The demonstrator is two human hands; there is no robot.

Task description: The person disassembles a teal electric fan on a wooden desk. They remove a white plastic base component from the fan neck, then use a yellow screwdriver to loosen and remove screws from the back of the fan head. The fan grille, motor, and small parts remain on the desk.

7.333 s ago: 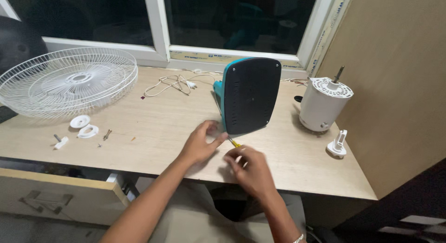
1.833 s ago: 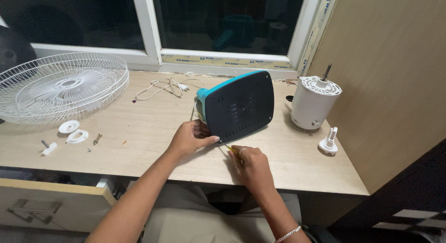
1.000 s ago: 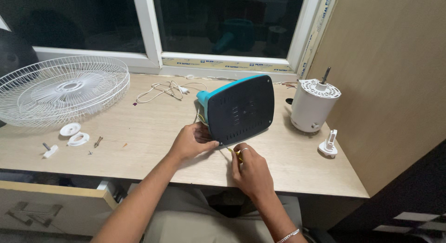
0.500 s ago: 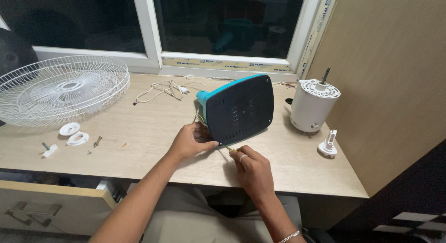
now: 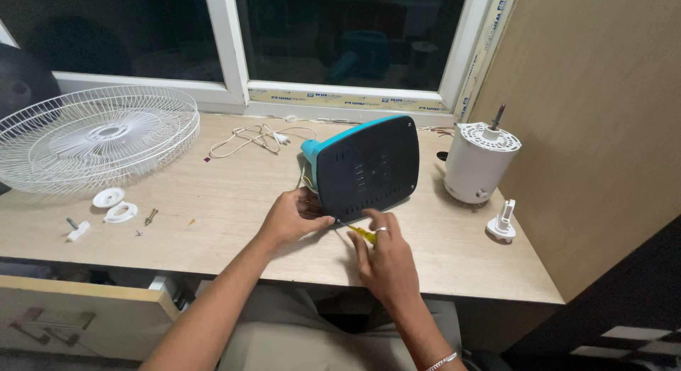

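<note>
Desk (image 5: 213, 201) | left hand (image 5: 291, 216) steadies fan base (image 5: 365, 169) | right hand (image 5: 383, 254) grips screwdriver (image 5: 362, 233)

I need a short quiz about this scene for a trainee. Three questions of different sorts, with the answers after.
1. True or false: the left hand rests on the white grille.
2. Which tool is in the right hand? A) pliers B) screwdriver C) hammer
3. Fill in: the white motor stands to the ____ of the fan base.

Key
1. False: the left hand steadies the fan base, which is tipped on its edge on the table; the grille lies far to the left.
2. B: a yellow-handled screwdriver, its tip at the base's lower left corner.
3. right
</note>
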